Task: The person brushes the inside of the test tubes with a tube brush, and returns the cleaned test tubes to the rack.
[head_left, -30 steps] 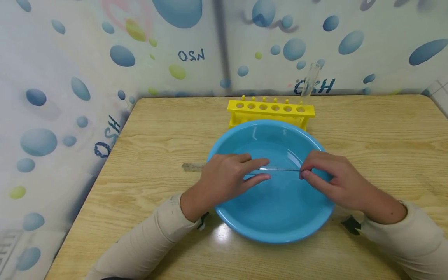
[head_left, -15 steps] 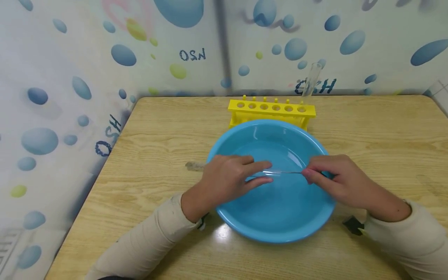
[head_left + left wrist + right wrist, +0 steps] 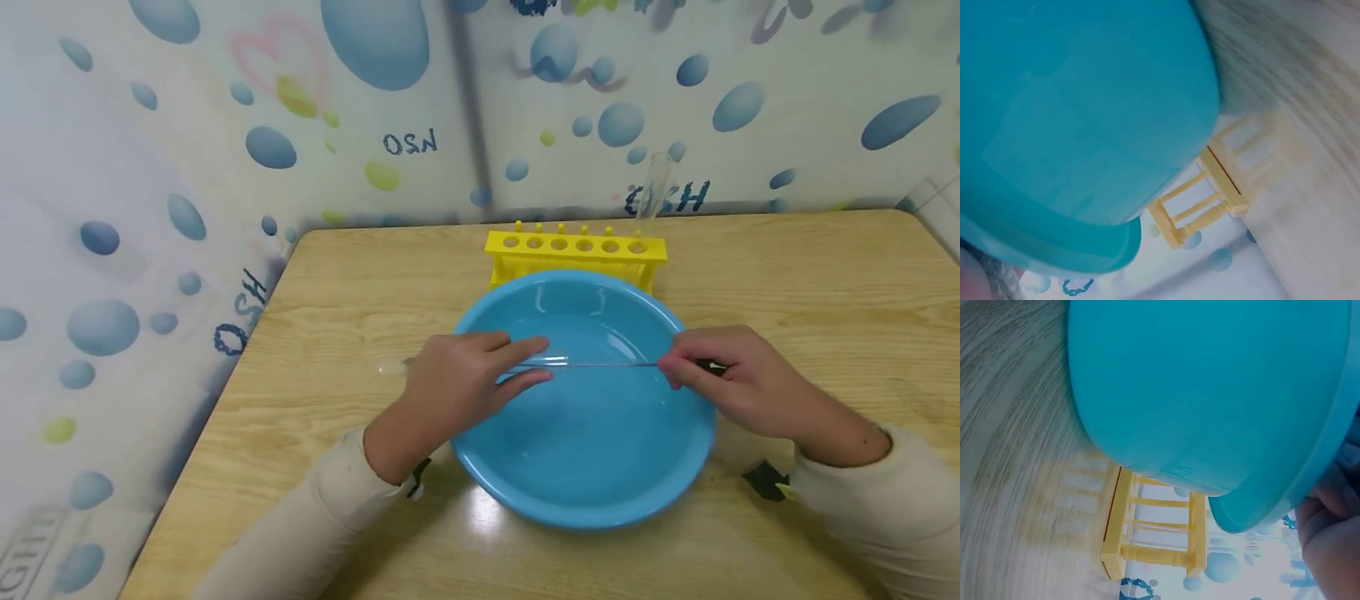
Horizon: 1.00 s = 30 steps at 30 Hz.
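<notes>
My left hand (image 3: 457, 379) holds a clear glass test tube (image 3: 553, 361) crosswise over the blue basin (image 3: 585, 515). Its open mouth faces right, and its rounded end shows beyond the hand on the left. From the mouth runs the thin twisted-wire handle (image 3: 615, 365) of a test tube brush, pinched by my right hand (image 3: 738, 379) over the basin's right side. Grey bristles inside the tube are mostly hidden behind my left hand. In the right wrist view, curled fingers (image 3: 1329, 531) appear beside the basin's rim; the left wrist view shows mainly the basin's outer wall (image 3: 1097, 125).
Directly behind the basin stands a yellow test tube rack (image 3: 577, 245). Another clear test tube (image 3: 656, 190) stands upright in its rightmost hole. A patterned wall (image 3: 390, 200) rises at the back of the wooden table (image 3: 345, 292).
My right hand has moved slightly right, drawing out more brush wire, while my left hand shifted left with the tube. The bristles have slid away from the tube's rounded end. The head view tilted slightly.
</notes>
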Each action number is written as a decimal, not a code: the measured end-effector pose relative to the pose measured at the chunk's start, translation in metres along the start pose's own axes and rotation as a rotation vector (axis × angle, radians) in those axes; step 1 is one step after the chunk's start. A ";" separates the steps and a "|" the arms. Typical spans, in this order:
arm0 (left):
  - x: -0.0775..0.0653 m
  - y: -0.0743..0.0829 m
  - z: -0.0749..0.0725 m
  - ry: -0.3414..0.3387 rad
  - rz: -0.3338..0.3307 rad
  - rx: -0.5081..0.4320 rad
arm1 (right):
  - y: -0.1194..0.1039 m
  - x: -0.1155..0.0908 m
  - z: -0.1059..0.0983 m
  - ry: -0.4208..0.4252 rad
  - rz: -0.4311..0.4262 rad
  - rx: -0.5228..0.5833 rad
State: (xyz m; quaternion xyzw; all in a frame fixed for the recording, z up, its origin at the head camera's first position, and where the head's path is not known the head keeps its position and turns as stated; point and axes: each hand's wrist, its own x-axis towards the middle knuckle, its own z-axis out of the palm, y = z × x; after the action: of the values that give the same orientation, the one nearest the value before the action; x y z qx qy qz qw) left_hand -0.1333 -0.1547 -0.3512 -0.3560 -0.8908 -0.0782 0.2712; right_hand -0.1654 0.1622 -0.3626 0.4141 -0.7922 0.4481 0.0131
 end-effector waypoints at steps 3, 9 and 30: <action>-0.003 -0.001 -0.002 0.000 0.010 0.001 | -0.001 0.000 -0.002 -0.008 0.011 -0.012; -0.008 -0.004 -0.006 0.009 0.025 0.009 | 0.000 -0.003 -0.007 -0.020 0.045 -0.036; -0.022 -0.014 -0.025 -0.074 -0.013 -0.031 | 0.008 -0.021 -0.032 -0.065 0.180 -0.042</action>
State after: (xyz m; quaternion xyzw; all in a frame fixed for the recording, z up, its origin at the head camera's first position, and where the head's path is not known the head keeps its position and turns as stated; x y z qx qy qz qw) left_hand -0.1192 -0.1861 -0.3413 -0.3569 -0.9013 -0.0809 0.2320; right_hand -0.1681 0.2011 -0.3577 0.3553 -0.8353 0.4173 -0.0441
